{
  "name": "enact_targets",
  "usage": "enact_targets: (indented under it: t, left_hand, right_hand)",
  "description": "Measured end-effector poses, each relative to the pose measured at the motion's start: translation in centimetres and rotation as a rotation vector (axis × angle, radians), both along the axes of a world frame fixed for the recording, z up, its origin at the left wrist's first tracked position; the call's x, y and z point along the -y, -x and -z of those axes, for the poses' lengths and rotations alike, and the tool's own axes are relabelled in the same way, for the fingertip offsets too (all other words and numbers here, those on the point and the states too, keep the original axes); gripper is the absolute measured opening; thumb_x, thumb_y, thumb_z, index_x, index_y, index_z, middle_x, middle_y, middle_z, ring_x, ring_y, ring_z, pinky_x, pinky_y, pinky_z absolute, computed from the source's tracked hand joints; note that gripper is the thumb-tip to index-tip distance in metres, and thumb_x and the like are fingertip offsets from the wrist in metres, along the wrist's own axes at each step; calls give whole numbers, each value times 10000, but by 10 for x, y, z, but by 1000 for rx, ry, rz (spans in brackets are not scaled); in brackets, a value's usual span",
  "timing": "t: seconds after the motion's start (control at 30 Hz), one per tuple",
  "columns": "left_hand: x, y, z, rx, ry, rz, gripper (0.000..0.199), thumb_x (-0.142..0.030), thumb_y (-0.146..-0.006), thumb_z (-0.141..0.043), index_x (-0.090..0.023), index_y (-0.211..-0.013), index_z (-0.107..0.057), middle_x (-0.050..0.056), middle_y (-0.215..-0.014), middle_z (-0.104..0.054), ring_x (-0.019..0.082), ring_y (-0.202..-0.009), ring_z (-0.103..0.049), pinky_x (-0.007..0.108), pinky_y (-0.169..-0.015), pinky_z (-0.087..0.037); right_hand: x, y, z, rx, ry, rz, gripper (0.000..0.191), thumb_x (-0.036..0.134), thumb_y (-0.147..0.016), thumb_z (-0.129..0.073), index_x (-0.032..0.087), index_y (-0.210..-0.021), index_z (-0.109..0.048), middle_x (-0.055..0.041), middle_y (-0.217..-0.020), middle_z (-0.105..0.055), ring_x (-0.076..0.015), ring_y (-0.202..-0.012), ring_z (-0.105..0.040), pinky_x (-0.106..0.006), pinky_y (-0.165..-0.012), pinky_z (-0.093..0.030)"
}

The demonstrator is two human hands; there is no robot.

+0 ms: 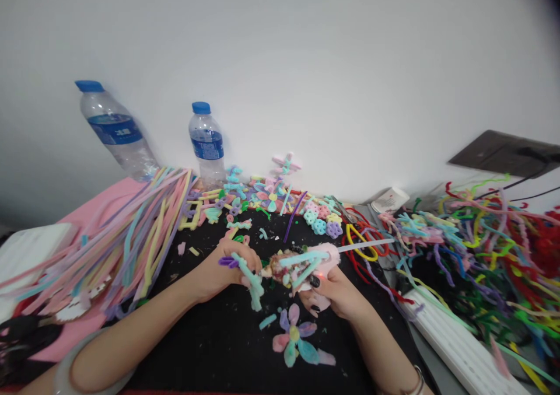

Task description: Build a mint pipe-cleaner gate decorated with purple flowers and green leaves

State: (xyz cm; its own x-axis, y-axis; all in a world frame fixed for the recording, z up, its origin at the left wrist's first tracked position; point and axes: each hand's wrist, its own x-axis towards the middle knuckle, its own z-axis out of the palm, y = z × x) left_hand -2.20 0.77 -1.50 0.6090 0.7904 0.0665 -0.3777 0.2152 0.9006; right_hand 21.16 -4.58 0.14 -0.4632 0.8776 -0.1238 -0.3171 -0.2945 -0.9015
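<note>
My left hand (234, 265) is closed around a small piece made of mint and purple pipe cleaners (252, 283), which hangs below the fingers. In my right hand (339, 293) is a pale pink hot glue gun (330, 256), its crusted nozzle end pointing left at the left hand. A translucent glue stick (365, 245) sticks out of its back, and an orange light glows near my thumb. Mint strips lie along the gun's body. Below the hands, a pastel pipe-cleaner flower (294, 334) rests on the black mat (210, 348), beside a short blue piece (268, 321).
Long pastel pipe cleaners (144, 231) lie in a bundle at left. Two bottles (207, 144) (116, 126) lean by the wall. Small fuzzy flowers (321, 215) line the mat's back. Tangled coloured pipe cleaners (490, 249) and a white power strip (459, 342) occupy the right.
</note>
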Motion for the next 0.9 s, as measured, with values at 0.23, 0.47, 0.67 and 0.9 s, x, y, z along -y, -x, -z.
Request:
enact_targets:
  t: [0.23, 0.47, 0.67, 0.9]
  left_hand:
    - [-1, 2, 0, 32, 6, 5, 224, -312, -571, -829, -174, -576, -653, 16, -613, -630, 160, -614, -552, 293, -614, -441]
    - [-2, -1, -4, 39, -6, -26, 263, -318, -544, -841, -160, -563, -632, 21, -582, -603, 157, -605, -546, 271, -565, -454]
    - [-2, -2, -6, 98, -30, -10, 225, -294, -590, -823, -171, -597, -634, 12, -599, -612, 146, -607, -546, 235, -519, -446]
    - [-3, -1, -6, 129, -25, -1, 224, -252, -571, -834, -167, -576, -627, 6, -587, -619, 128, -556, -542, 230, -503, -438]
  right_hand:
    - [1, -2, 2, -19, -9, -1, 324, 427, -693, -734, 138, -779, -615, 48, -535, -478, -60, -434, -420, -183, -396, -360]
    - [2, -3, 2, 16, -8, -26, 342, 448, -679, -736, 141, -744, -599, 40, -532, -493, -68, -427, -434, -185, -384, -352]
    - [3, -7, 0, 22, 29, -45, 371, 477, -662, -737, 150, -779, -608, 36, -524, -508, -72, -413, -428, -184, -363, -354]
    - [-4, -16, -10, -47, -56, 151, 390, 498, -685, -703, 162, -847, -588, 41, -566, -464, -75, -437, -377, -202, -372, -365]
